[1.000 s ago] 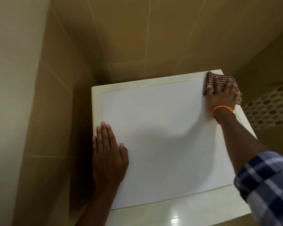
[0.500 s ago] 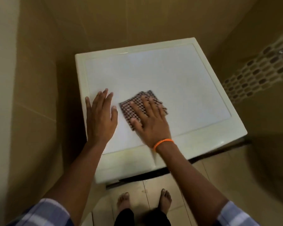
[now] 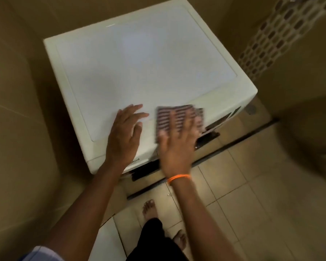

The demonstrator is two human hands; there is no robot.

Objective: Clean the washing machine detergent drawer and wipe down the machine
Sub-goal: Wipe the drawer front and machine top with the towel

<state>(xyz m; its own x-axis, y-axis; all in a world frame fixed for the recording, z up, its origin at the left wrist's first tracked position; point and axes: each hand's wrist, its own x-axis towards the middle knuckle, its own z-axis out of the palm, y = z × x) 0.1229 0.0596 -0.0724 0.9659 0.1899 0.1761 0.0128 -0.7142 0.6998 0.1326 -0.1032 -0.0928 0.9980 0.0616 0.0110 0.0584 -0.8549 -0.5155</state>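
Tiled walls surround white washing machine [image 3: 139, 59]; right hand [image 3: 177, 147] presses blurred checked cloth [image 3: 177, 119], left hand [image 3: 123, 136] flat, fingers straight.

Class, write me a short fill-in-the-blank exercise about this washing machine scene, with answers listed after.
1. The right hand presses a checked ___ on the washing machine.
2. The left hand lies ___ on the machine's top.
3. The wristband is ___ in colour.
4. The person's feet are ___.

Answers: cloth; flat; orange; bare

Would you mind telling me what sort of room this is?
Probably a bathroom or laundry corner at home: a white washing machine stands between tiled walls, on a tiled floor, with a mosaic tile strip beside it.
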